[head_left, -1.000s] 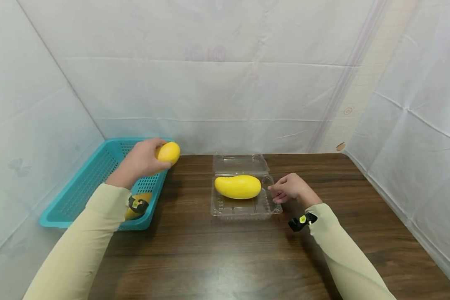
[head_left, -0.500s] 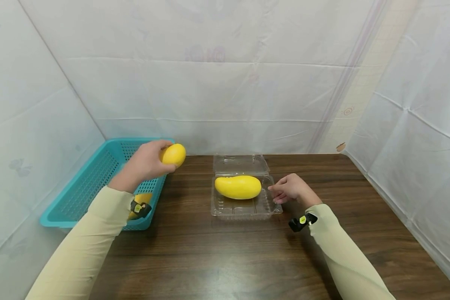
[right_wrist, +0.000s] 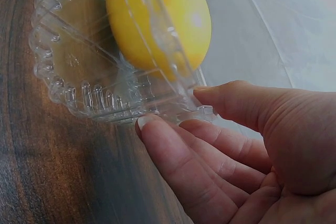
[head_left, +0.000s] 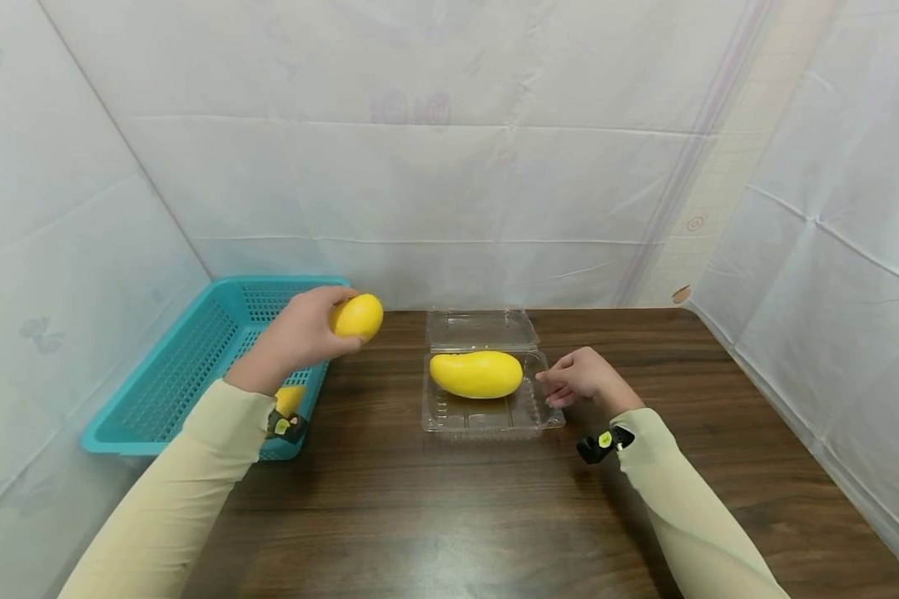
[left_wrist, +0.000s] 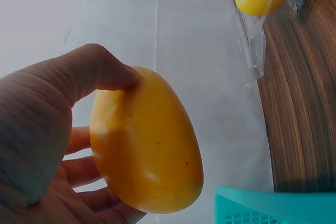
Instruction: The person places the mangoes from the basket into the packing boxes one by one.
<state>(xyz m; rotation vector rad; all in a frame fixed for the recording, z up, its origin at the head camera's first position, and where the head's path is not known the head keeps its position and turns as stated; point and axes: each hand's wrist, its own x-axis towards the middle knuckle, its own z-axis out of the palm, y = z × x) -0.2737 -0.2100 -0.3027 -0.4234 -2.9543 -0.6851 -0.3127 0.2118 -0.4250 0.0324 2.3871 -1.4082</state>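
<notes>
My left hand [head_left: 300,333] grips a yellow mango [head_left: 360,318] in the air, just past the right rim of the turquoise basket. In the left wrist view the thumb lies on top of this mango [left_wrist: 149,140], which has a few dark specks, and the fingers are behind it. A clear plastic clamshell container [head_left: 528,409] stands on the table with its lid folded back. Another yellow mango [head_left: 478,374] lies crosswise in its rear part. At the container's right edge my right hand [head_left: 586,378] pinches the rim between thumb and fingers.
The turquoise basket [head_left: 146,366] stands at the left, with yellow fruit [head_left: 290,399] partly hidden behind the left wrist. White sheeting [head_left: 449,183] rises at the back and both sides of the dark wooden table [head_left: 434,516].
My left hand has carried the mango a short way to the right and slightly lower, beyond the basket's rim. The right hand and the container have stayed in place.
</notes>
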